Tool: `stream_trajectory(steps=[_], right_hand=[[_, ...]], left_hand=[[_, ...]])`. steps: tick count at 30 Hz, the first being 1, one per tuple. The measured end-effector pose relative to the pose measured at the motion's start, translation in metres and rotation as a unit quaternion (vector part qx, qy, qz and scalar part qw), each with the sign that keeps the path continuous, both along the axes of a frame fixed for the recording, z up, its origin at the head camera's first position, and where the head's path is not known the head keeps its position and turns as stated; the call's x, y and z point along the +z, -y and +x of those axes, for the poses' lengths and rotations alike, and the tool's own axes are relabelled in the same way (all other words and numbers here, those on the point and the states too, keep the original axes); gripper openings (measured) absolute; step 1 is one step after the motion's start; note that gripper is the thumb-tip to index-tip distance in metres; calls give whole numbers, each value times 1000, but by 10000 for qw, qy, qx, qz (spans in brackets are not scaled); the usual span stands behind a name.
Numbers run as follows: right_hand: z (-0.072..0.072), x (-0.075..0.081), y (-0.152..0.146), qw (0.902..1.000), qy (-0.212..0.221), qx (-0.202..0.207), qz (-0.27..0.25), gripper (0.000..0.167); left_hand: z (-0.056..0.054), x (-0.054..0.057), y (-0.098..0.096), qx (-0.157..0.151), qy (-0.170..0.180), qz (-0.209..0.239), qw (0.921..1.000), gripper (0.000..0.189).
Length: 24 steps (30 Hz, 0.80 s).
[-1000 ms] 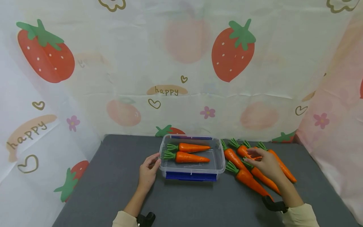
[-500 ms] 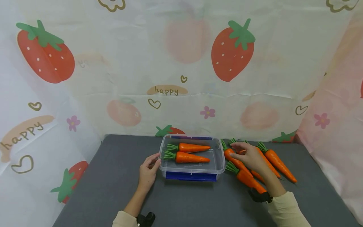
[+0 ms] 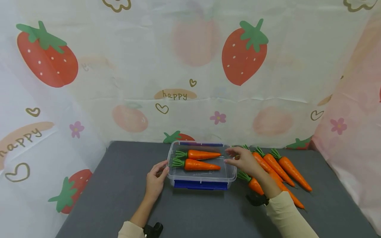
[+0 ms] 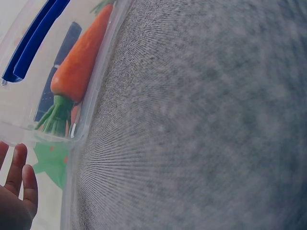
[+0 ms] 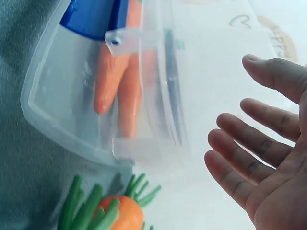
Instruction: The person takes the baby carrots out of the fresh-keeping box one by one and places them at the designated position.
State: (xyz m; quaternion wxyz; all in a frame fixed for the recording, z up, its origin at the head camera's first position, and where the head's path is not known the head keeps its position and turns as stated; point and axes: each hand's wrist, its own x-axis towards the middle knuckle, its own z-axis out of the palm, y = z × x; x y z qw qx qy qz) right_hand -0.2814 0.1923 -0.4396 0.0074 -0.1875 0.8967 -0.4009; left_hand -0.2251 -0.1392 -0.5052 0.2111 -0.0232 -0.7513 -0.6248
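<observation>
A clear plastic box (image 3: 230, 179) with blue latches stands on the grey table. Two orange carrots with green tops lie side by side in it, a rear one (image 3: 205, 154) and a front one (image 3: 202, 165). My left hand (image 3: 154, 181) rests its fingers against the box's left end; the left wrist view shows these fingers (image 4: 29, 189) extended. Over the box's right rim hovers my right hand (image 3: 245, 162), and the right wrist view shows its palm (image 5: 283, 201) bare with fingers spread. Several more carrots (image 3: 294, 173) lie right of the box, some partly hidden under my right arm.
One loose carrot (image 3: 255, 185) lies close to the box's right front corner, under the right wrist. A strawberry-printed curtain (image 3: 190, 66) rises behind the table (image 3: 125, 185) and along both sides.
My right hand has moved left, from above the loose carrots to the box's right rim. The left hand, the box and the two carrots inside have stayed put.
</observation>
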Motion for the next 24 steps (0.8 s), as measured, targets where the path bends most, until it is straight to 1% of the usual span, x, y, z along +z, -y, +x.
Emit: stream_trajectory(steps=[4,10,17,24], right_hand=[[-4,-3,10,9999,-35,115,37,42],[-7,-7,21,9994,133,308,-2,43],[-13,-11,33,9973,212,705,44,44],[-18,-17,48,9965,234,796,36,47]], left_hand=[[0,1,0,-4,-4,-13,10000,27],[0,1,0,14,54,-11,10000,27],[-1,-1,0,29,97,-8,9999,27],[0,-1,0,11,35,23,10000,27]])
